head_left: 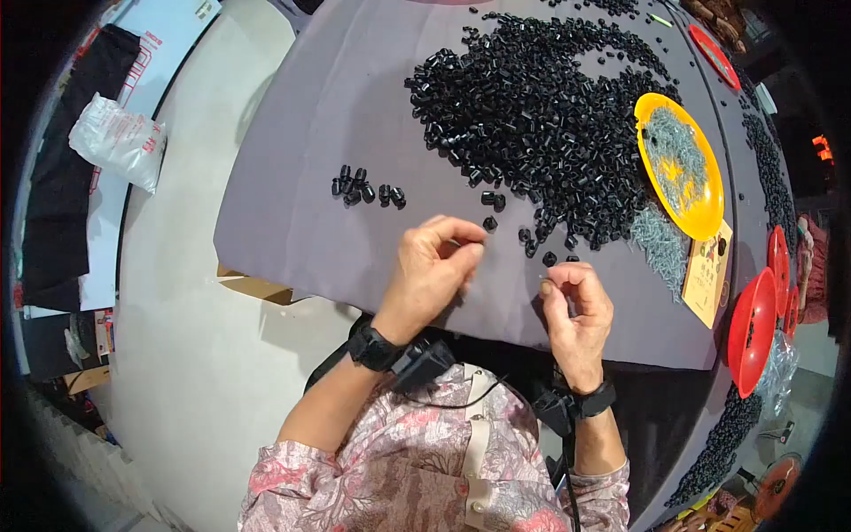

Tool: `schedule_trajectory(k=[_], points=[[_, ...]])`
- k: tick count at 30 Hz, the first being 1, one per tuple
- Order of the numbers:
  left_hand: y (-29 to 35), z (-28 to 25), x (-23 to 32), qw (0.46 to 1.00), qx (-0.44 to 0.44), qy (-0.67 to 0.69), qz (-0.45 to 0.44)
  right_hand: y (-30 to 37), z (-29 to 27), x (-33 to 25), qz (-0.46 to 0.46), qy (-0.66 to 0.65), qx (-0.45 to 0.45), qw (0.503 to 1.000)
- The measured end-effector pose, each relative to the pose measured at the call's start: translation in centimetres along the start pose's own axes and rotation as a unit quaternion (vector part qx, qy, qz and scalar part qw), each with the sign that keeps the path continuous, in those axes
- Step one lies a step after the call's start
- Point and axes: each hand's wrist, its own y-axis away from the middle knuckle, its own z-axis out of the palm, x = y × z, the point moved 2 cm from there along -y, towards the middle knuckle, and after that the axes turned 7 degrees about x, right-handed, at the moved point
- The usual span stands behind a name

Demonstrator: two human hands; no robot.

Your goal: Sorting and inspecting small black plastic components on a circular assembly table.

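Note:
My left hand (pixel 433 270) hovers over the near edge of the grey-covered table, thumb and forefinger curled close together. Whatever may be between them is too small to make out. Just beyond its fingertips lies a small black plastic piece (pixel 490 223). To the right, my right hand (pixel 578 321) pinches thumb against forefinger, with a tiny pale tip at the fingers that I cannot identify. Other black pieces (pixel 550 259) lie just past it. A big heap of black plastic pieces (pixel 541 115) spreads farther back. Left of the heap sits a small separate group of black pieces (pixel 354 186).
A yellow plate (pixel 710 211) of thin silvery screws stands on the right, with more loose screws (pixel 660 257) and a yellow printed card (pixel 706 279) beside it. Red plates (pixel 752 332) line the far right. A white plastic bag (pixel 120 140) rests at the left.

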Motion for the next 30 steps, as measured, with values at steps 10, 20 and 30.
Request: schedule_trajectory(k=[10,20,30], points=[[-4.1,-0.7,1.8,0.93,0.078,-0.312,0.176,-0.6,-1.3,2.0,-0.058,0.077,0.033,0.995],[-6.8,1.5,2.7,0.851,0.075,-0.442,0.272,-0.7,-1.4,2.6,-0.074,0.071,0.043,0.994],[-6.1,0.6,3.1,0.932,0.091,-0.289,0.201,-0.9,-1.3,2.7,-0.074,0.081,0.038,0.993]])
